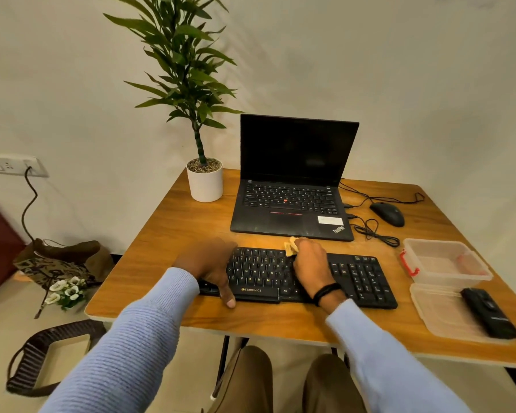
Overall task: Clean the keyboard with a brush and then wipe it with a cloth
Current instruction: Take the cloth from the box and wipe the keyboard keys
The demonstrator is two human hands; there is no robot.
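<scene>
head | step: cloth wipe, judged | keyboard flat on table, before laptop | left hand clasps its left end | right hand pinches cloth on top row | next: sweep remaining rows, keyboard held steady

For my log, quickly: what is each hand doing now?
Left hand: holds the keyboard at its left end.
Right hand: closed around the yellow cloth.
</scene>
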